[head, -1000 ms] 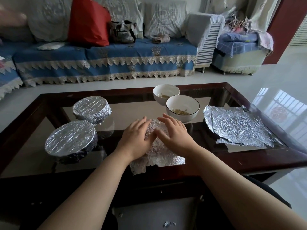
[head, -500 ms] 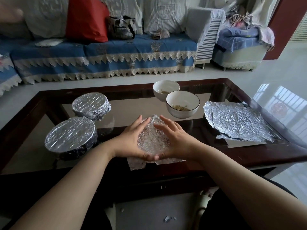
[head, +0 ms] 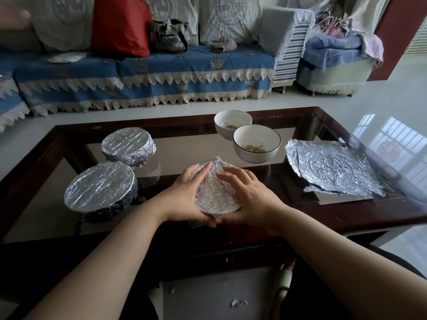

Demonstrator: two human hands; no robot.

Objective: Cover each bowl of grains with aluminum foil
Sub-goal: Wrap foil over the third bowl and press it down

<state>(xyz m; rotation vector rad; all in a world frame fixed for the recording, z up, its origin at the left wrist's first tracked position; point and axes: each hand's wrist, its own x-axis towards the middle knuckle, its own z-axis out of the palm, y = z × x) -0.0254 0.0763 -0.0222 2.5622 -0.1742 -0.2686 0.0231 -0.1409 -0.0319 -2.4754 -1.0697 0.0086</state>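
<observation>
On the floor nearest the person lie a few small foil scraps (head: 238, 302). Above them runs the dark wooden near edge of the glass-topped table (head: 346, 218).

Just past that edge, near the middle, both hands cup a foil-wrapped bowl (head: 216, 192). The left hand (head: 184, 199) curls round its left side, fingers reaching up the far side and thumb tucked under the near rim. The right hand (head: 249, 199) grips the right side the same way, its fingers spread over the top of the foil and its thumb meeting the left one at the near rim. The foil rises to a loose peak at the far side, between the fingertips. Whether the bowl rests on the glass or is slightly lifted cannot be told.

To the left stands a covered bowl (head: 100, 185), its foil pulled flat across the top. Farther back and slightly right is a second covered bowl (head: 128, 145), close to the first.

On the right side of the table lie crumpled flat foil sheets (head: 332, 169).

Beyond the hands, an open white bowl (head: 256, 144) holds a few grains, and touching it behind is another open bowl (head: 232, 123), also with grains.

Past the table stands a sofa (head: 150, 75) with a blue cover, holding a red bag (head: 120, 26) and pale cushions.
</observation>
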